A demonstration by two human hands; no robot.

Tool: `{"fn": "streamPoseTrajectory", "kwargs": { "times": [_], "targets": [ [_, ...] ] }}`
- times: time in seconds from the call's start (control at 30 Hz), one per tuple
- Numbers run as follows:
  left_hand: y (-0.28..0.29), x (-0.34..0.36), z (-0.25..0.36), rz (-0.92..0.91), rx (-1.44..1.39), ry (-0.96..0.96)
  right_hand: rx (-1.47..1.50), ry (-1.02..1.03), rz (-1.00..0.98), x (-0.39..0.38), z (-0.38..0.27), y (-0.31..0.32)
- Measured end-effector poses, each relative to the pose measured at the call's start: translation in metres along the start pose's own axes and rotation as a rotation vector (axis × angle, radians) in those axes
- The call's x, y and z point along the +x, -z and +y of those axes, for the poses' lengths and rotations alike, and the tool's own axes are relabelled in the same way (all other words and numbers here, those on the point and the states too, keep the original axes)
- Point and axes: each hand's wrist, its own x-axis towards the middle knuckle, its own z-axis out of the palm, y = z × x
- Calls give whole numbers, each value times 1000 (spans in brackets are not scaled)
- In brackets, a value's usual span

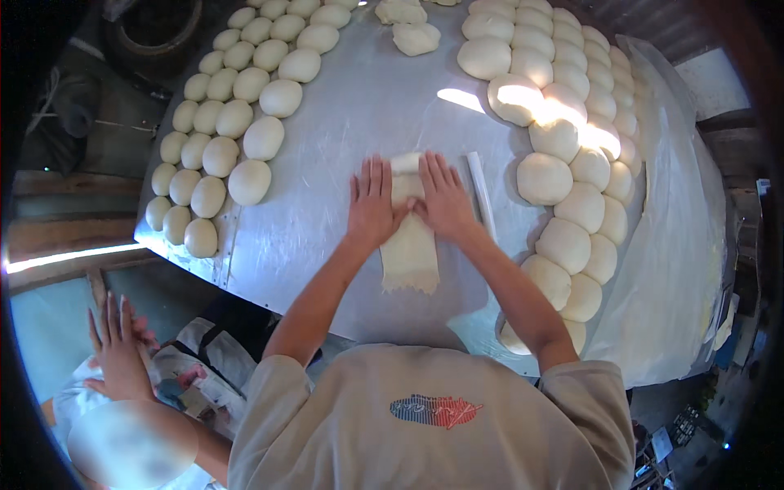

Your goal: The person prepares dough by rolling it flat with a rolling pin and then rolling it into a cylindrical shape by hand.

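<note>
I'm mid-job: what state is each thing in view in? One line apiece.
Dough strip: flattened, near end ragged, far end apparently rolled
Left hand: open, on the strip's left side
Right hand: open, on its right side
White rod: lying on the table
Left dough balls: rounded, in rows
Right dough balls: rounded, some sunlit
Plastic sheet: wrinkled
Other person's hand: open

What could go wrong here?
1. The dough strip under the left hand and right hand has a ragged near edge; stretching it might tear it there.
2. The white rod lies just beside the right hand; a bump could shift it.
3. The right forearm is near dough balls; it may brush or dent one.
</note>
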Motion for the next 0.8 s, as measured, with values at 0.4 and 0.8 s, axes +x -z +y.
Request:
{"fn": "streamPoseTrajectory", "kwargs": {
  "times": [0.4, 0.8],
  "targets": [
    [76, -29, 22, -352, -176, 202, 174, -69, 118, -43, -17, 42],
    [66, -106, 133, -358, -56, 115, 323, -125, -116, -149, 15, 67]
  ]
}}
